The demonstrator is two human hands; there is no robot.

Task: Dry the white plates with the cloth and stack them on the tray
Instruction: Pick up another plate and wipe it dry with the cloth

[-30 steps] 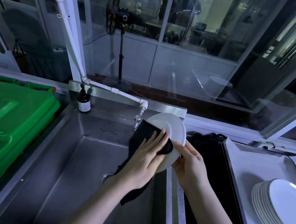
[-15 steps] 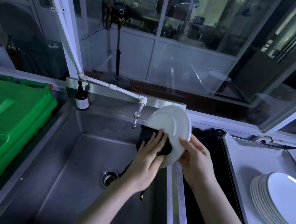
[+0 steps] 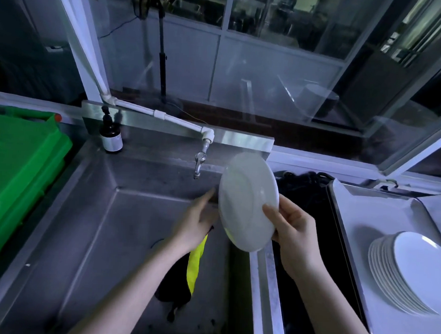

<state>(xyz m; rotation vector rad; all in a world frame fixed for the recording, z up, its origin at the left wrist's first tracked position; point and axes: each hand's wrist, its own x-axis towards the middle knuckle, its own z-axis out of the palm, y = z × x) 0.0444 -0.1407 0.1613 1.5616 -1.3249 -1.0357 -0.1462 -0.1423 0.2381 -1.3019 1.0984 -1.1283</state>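
- Right hand (image 3: 295, 229) clamped on plate (image 3: 248, 201) at its near lower rim, thumb across the underside, fingers hidden behind.
- Plate up on edge between the two hands, underside toward the camera, eating face turned away toward the left hand.
- Left hand (image 3: 199, 216) just left of plate, fingers stretched out toward the hidden face; contact there out of sight.
- Cloth (image 3: 195, 265), black with a yellow panel, trailing down from under the left palm; pinched or merely pressed, cannot tell.
- Hands close, nothing but the plate between them; both above sink (image 3: 108, 237), tap (image 3: 199, 160) just beyond the left fingertips.
- Stack (image 3: 408, 271) of plates well right of the right hand, on tray (image 3: 365, 212); rims stepped rather than flush, or so it looks through the wide lens.
- Step in hand, as a judgement: drying this one plate, far face under the cloth.
- Firm right pinch at the rim advised, wet glaze likely slick.
- Back the plate with cloth-covered palm, not bare fingers.
- Wipe from centre out to rim, then turn plate through the right fingers to reach the patch under the thumb.
- Gather the dangling cloth tail into the palm: more dry fabric on the plate, less drag in the sink.
- Check the foot ring on the underside, a likely spot for pooled water.
- For the tray: carry flat, lower squarely onto the stack; risk of a slide if set off-centre.
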